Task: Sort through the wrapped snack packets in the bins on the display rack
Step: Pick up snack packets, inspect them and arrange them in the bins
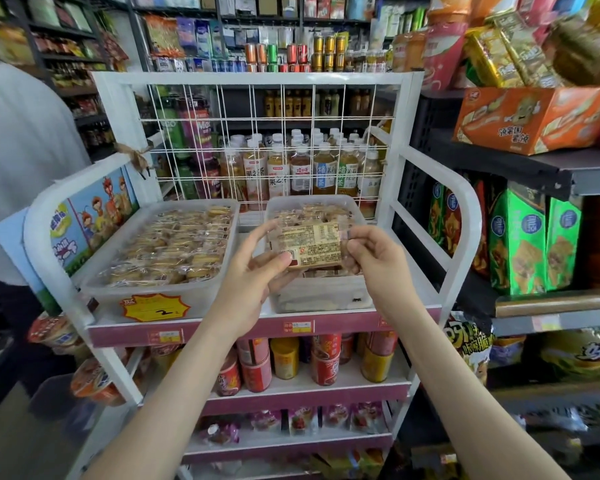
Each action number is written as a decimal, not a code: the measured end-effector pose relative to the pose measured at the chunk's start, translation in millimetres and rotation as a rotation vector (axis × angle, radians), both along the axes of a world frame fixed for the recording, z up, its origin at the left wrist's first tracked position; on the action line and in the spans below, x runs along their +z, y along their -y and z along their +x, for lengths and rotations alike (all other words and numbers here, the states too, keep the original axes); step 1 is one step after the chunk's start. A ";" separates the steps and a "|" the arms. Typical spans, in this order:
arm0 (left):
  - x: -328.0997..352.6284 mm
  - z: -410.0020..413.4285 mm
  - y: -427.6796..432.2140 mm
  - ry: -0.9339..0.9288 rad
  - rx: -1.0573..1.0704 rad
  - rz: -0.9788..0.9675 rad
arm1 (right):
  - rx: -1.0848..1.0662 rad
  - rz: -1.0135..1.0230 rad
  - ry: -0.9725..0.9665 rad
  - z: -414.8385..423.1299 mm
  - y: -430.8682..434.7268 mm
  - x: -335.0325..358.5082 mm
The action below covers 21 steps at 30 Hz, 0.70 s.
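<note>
While the white metal display rack point(257, 77) carries a clear plastic bin point(326, 301) at its right, the clear-wrapped tan snack packet point(309, 249) hovers over it, pinched at its ends by left hand point(253, 268) and right hand point(378, 268) — slick film might slip from so light a grip — its label print unreadable.

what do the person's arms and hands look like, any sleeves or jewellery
The left hand and right hand are bare, and so are both forearms down to the frame's edge. No sleeves, gloves, watch, bracelet or rings show.
</note>
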<state>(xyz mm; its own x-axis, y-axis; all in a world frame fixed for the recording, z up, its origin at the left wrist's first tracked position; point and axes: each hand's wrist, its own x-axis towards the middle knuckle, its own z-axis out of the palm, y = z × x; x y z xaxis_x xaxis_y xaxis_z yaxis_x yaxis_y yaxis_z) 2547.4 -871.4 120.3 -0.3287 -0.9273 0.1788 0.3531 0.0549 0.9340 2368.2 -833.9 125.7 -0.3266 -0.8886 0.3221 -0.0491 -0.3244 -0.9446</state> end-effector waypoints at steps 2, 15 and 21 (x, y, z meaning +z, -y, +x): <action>-0.3 -0.2 -0.3 -0.006 0.000 0.002 | 0.001 0.000 0.004 -0.2 -0.6 0.3; 24.9 -26.0 -0.5 0.397 0.271 -0.372 | 0.038 0.094 -0.506 0.9 8.9 21.4; 35.6 -30.6 -0.6 0.647 -0.027 -0.535 | 0.227 0.063 0.021 -6.3 24.0 25.9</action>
<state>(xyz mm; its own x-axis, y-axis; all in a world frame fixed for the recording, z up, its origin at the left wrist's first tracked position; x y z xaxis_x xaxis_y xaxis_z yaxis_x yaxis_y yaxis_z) 2516.8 -870.8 155.9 -0.5386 -0.7614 0.3609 -0.2356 0.5473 0.8031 2361.9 -857.9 151.6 -0.1221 -0.9582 0.2588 0.0386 -0.2651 -0.9634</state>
